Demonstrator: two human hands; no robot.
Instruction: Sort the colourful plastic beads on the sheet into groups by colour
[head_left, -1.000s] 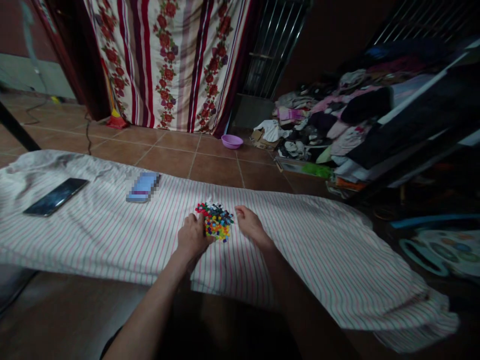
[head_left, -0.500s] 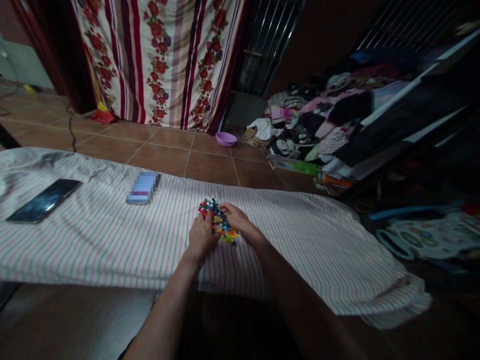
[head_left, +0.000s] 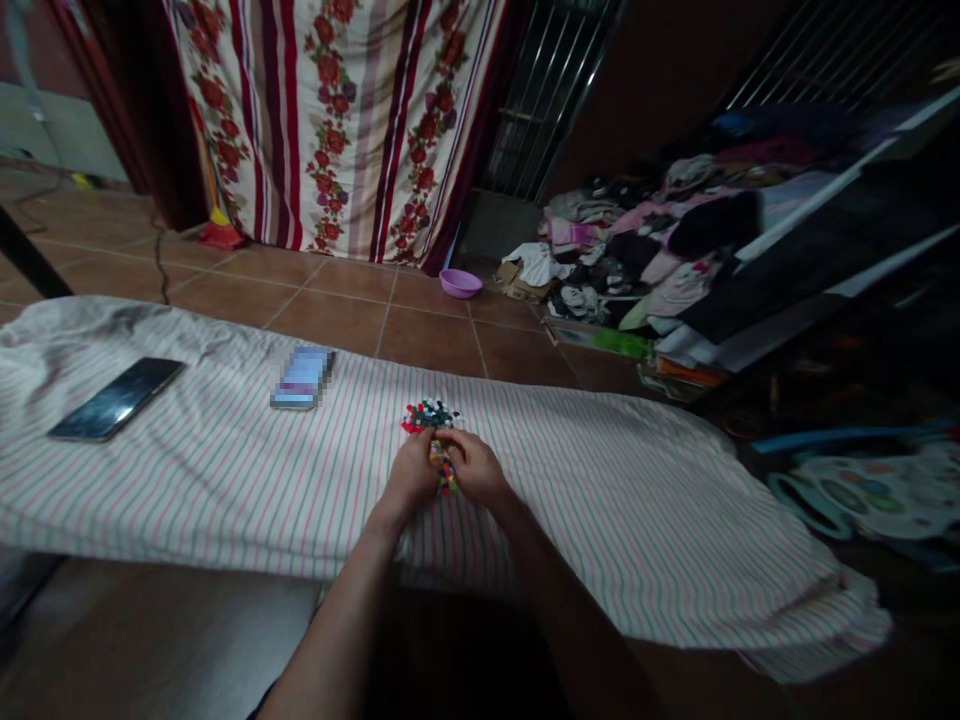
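A pile of small coloured pieces (head_left: 432,414), too small to name exactly, lies on the striped cloth (head_left: 585,500) in front of me. Red, white and dark green ones show beyond my fingers; yellow, orange and blue ones lie between my palms. My left hand (head_left: 414,470) curls round the near part of the pile from the left. From the right, my right hand (head_left: 477,468) does the same, its fingertips meeting those of the left at the far side. The fingers hide some of the pieces.
A dark-screened tablet or large phone (head_left: 118,400) and a lit phone (head_left: 301,378) lie on the cloth to the left. Beyond its edge, a purple basin (head_left: 460,284) sits on the tiled floor. Heaped clothes (head_left: 637,235) are at the right, and a floral curtain (head_left: 330,120) hangs ahead.
Both hands have drawn together and curled round the nearer pieces, splitting them from the farther ones. My right hand has come back towards me. The view has shifted slightly left.
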